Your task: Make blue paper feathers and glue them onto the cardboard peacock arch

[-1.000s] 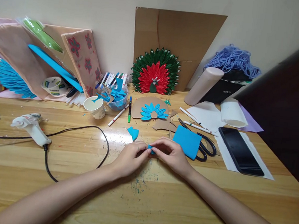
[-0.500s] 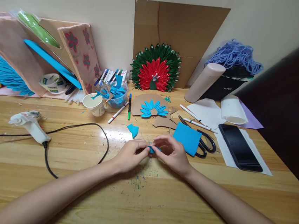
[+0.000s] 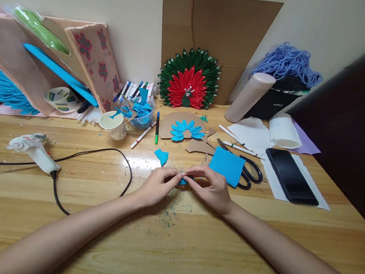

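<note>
Between my fingertips is a small piece of blue crepe paper (image 3: 184, 180), pinched from both sides just above the wooden table. My left hand (image 3: 161, 184) grips its left end with thumb and forefinger, and my right hand (image 3: 211, 188) holds the other end; my fingers hide part of it. Beyond my hands lies a cardboard semicircle (image 3: 171, 121) bearing a fan of blue paper petals (image 3: 178, 130). A folded blue paper square (image 3: 227, 166) sits by my right hand, partly over black-handled scissors (image 3: 256, 172). Past my left hand rests a loose blue scrap (image 3: 161, 156).
A white glue gun (image 3: 35, 153) with a looping black cord lies at left. Near the back stand a paper cup (image 3: 114, 128), a tub of blue scraps (image 3: 144, 118) and a red-and-green paper peacock (image 3: 189, 84). A phone (image 3: 291, 177) is at right.
The blue paper has turned slightly in my fingertips, showing more of its face below them. Both hands keep their pinch. The whole view has shifted a little.
</note>
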The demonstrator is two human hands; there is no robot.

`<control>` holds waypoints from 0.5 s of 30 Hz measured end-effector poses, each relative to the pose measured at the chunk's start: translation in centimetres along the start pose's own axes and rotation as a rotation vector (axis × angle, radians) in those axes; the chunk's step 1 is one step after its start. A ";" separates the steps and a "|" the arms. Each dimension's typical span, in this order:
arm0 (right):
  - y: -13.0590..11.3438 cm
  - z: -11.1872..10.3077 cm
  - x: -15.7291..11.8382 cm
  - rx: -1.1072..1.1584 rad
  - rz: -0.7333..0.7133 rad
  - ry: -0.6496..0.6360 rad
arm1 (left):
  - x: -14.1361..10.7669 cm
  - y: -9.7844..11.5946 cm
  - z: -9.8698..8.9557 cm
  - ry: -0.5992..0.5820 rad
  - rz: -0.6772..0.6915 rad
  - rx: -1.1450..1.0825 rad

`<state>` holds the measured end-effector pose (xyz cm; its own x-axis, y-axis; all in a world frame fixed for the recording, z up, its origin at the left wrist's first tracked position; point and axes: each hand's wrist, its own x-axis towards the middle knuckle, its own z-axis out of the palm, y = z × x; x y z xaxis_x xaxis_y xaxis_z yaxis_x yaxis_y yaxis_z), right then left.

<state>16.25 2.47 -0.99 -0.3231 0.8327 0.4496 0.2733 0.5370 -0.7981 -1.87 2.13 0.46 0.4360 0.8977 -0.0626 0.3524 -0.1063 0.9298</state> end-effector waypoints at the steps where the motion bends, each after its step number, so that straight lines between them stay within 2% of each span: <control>1: 0.0 0.0 0.0 0.018 0.021 -0.008 | 0.0 0.0 0.0 -0.001 0.001 -0.002; 7: 0.2 -0.1 0.7 0.197 0.307 -0.087 | -0.2 0.0 0.1 0.023 0.061 0.126; 11: 0.4 -0.1 1.0 0.165 0.320 -0.135 | -0.2 -0.2 0.2 0.061 0.127 0.266; 15: 0.3 -0.1 1.0 0.163 0.327 -0.140 | -0.4 -0.3 0.4 0.049 0.179 0.364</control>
<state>16.07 3.51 -0.76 -0.3663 0.9239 0.1109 0.2386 0.2085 -0.9485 -1.84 1.66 0.03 0.4798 0.8699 0.1144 0.5482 -0.3990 0.7350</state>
